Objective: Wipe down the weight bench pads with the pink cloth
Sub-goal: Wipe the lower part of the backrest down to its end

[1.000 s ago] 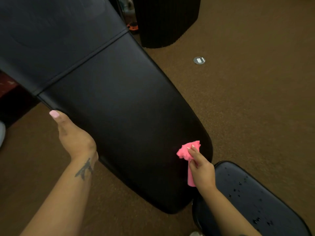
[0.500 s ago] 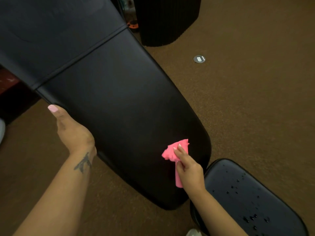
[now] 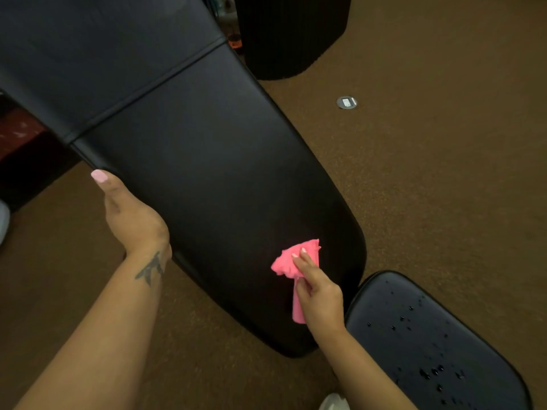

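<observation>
A long black back pad of the weight bench runs from the upper left to the lower middle, crossed by a seam near its top. My right hand grips a bunched pink cloth and presses it on the pad's lower end. My left hand holds the pad's left edge, thumb along the rim and fingers hidden under it. A smaller black seat pad lies at the lower right, dotted with liquid drops.
Brown carpet surrounds the bench. A round metal floor plate sits in it at the upper right. A dark ribbed block stands behind the bench at the top. A white shoe tip shows at the bottom edge.
My right hand slid the pink cloth leftward across the pad's lower end, then stayed about there. My left hand kept its hold on the pad's left edge.
</observation>
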Available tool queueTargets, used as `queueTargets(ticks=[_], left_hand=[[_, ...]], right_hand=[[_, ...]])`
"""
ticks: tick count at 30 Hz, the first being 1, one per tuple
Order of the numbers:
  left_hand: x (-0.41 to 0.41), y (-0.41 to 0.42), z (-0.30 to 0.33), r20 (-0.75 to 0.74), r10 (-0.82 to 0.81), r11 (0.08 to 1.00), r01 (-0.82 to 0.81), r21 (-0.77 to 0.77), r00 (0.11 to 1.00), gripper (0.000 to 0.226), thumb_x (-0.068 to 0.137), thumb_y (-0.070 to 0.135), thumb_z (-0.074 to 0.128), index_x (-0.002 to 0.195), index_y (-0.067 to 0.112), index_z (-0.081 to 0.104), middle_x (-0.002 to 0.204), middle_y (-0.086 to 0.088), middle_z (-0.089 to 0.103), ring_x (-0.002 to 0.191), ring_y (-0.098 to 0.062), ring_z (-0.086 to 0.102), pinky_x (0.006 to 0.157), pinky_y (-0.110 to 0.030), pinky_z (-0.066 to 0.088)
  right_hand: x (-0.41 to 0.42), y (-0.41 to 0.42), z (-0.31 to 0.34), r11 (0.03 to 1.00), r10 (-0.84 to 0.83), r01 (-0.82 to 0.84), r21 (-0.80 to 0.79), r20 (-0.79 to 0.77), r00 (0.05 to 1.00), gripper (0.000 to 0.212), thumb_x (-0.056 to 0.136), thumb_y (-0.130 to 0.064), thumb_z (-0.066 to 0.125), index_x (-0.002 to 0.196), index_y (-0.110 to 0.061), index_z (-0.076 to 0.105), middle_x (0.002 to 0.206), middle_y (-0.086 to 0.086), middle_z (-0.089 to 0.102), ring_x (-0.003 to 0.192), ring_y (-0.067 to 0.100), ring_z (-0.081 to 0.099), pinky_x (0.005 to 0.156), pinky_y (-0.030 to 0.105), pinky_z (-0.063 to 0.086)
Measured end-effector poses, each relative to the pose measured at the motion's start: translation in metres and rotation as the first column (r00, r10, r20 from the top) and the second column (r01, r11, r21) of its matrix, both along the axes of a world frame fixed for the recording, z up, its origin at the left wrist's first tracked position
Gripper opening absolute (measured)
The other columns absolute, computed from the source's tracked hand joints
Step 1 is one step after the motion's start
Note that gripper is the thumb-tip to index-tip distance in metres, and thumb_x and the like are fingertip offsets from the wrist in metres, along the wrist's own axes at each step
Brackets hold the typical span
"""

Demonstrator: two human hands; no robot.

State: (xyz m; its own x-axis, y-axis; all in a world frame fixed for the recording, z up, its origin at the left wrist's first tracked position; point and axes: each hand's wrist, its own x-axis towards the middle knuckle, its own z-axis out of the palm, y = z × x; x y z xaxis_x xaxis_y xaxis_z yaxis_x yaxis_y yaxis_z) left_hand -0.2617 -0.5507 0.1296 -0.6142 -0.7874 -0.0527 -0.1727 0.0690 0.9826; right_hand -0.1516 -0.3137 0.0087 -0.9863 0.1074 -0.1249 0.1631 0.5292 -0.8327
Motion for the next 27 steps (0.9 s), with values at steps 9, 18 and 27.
queueTargets(ticks=[9,18,27], left_hand=[[0.012,0.023,0.020,-0.001,0.058,0.993,-0.057,0.105,0.998,0.057,0.096,0.065,0.023,0.125,0.028,0.056,0.109,0.023,0.053,0.109,-0.003,0.051,0.089,-0.016,0.034],[0.013,0.026,0.021,-0.029,0.071,0.989,-0.067,0.133,0.997,0.052,0.096,0.063,0.025,0.122,0.029,0.054,0.103,0.026,0.051,0.106,-0.001,0.050,0.086,-0.012,0.034],[0.015,0.026,0.021,-0.041,0.065,0.989,-0.059,0.134,0.997,0.055,0.097,0.062,0.026,0.128,0.026,0.055,0.106,0.025,0.054,0.103,0.001,0.053,0.069,-0.004,0.039]], right_hand=[[-0.014,-0.013,0.011,0.968,-0.211,0.222,-0.116,0.100,0.972,0.044,0.090,-0.010,0.055,0.130,-0.027,0.051,0.131,-0.007,0.054,0.117,0.010,0.053,0.103,0.034,0.043],[0.016,-0.012,0.000,1.000,-0.008,0.008,-0.016,0.010,1.000,0.047,0.086,-0.006,0.060,0.125,-0.032,0.053,0.132,-0.024,0.041,0.121,-0.008,0.039,0.105,0.013,0.033],[-0.004,-0.035,0.021,0.969,-0.204,0.211,-0.126,0.061,0.977,0.043,0.090,-0.013,0.056,0.130,-0.028,0.051,0.132,-0.010,0.053,0.116,0.007,0.053,0.102,0.033,0.044]])
